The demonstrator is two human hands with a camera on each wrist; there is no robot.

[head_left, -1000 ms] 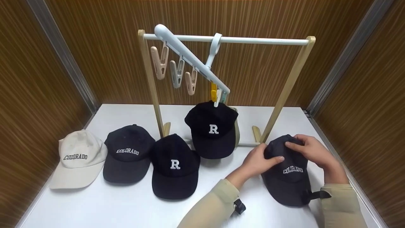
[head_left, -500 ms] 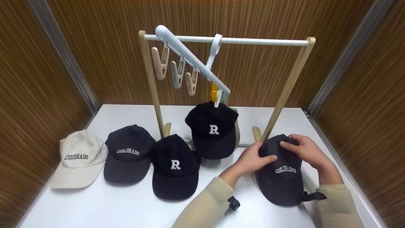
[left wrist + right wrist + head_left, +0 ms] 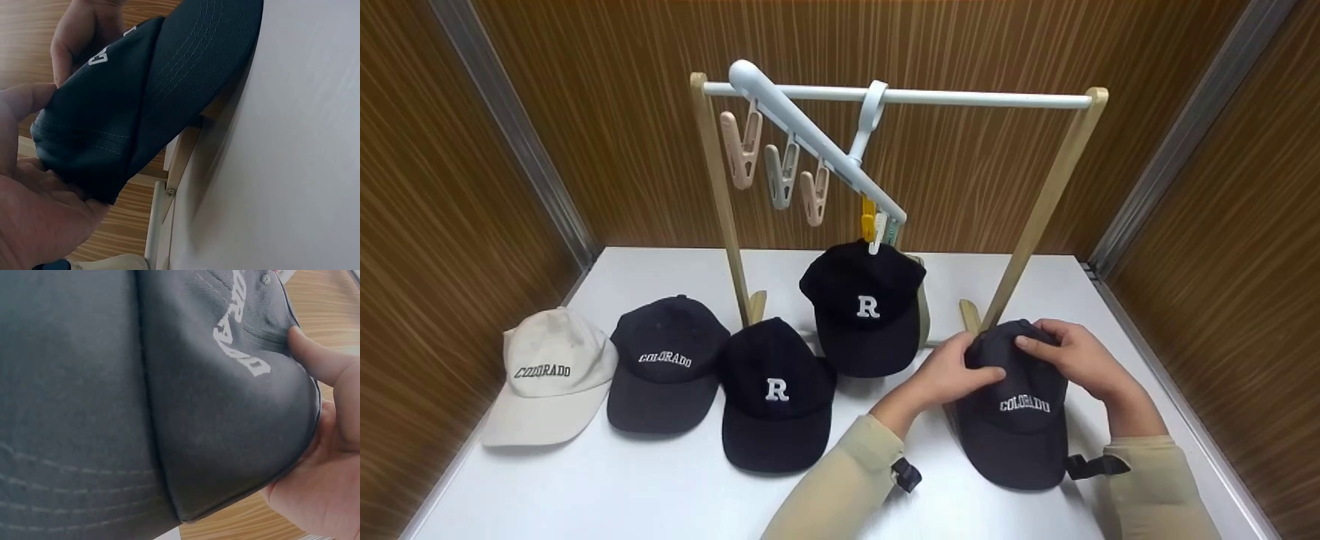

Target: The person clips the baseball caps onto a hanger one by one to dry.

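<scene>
Left hand (image 3: 949,373) had the dark COLORADO cap (image 3: 1012,450) by the crown's side, thumb pointing inward across the front. Right hand (image 3: 1076,358) gripped it higher up, thumb on the outside too, so both hands were clamped on it. Sleeved forearms (image 3: 840,476) leaned toward each other. Cap was over the worktop's (image 3: 660,487) right side, near a rack leg (image 3: 1042,214).

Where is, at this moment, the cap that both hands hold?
In the head view, the dark cap is at right, between the left hand and right hand, near the rack's right leg.
</scene>
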